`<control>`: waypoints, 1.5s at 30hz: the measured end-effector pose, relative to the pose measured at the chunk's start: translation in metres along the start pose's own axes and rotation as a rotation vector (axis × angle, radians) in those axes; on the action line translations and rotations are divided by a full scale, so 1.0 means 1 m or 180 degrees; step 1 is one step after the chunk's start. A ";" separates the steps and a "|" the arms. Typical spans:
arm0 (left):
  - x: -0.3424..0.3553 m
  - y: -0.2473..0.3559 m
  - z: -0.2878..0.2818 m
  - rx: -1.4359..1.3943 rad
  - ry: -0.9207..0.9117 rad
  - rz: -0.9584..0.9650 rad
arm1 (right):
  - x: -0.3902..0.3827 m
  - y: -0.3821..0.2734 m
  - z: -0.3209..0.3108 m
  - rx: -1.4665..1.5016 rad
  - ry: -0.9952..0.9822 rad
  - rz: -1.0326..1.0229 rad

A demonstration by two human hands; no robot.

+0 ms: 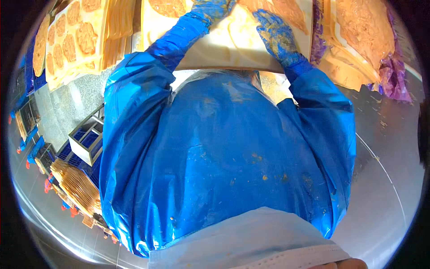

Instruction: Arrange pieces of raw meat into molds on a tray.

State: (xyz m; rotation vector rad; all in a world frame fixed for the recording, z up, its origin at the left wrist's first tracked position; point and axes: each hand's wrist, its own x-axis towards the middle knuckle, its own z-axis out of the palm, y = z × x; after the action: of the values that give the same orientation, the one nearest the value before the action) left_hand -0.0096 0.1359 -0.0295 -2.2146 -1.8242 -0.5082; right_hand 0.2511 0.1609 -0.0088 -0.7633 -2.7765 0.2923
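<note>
Both my hands wear blue gloves and reach over a white board [197,58] at the top of the head view. My left hand [211,9] is over the board's far part, and the picture's upper edge cuts off some of its fingers. Lower and to the right, my right hand [277,39] lies flat with its fingers stretched out, smeared with yellowish paste. Pinkish raw, meat-like mass [286,15] spreads on the board beside it. A flattened meat-like piece [166,6] lies at the board's far left. I see no tool in my right hand.
On the left stands a stack of sheets [118,40] topped with several flat round patties [86,38]. A slab of minced mass [363,33] sits on the right by purple plastic film [394,80]. A metal frame [87,139] and stacked trays [76,186] stand lower left.
</note>
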 end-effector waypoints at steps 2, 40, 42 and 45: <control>0.020 0.012 0.011 -0.1146 -0.0131 0.0542 | 0.001 -0.003 -0.003 0.0028 -0.0362 0.0328; 0.041 0.080 0.010 -0.0316 -0.0088 -0.0634 | -0.124 0.314 -0.146 -0.1102 0.0206 0.0961; 0.028 0.077 0.004 -0.0243 -0.0219 -0.0668 | -0.116 0.300 -0.140 -0.0853 -0.0672 0.1515; 0.027 0.077 0.007 -0.0346 -0.0147 -0.0690 | -0.143 0.323 -0.119 -0.0176 -0.0196 0.1444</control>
State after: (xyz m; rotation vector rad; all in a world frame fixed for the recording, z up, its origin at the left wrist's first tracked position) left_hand 0.0708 0.1472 -0.0214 -2.1225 -2.1223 -0.6151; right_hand 0.5573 0.3734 -0.0042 -1.4187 -2.6448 0.3243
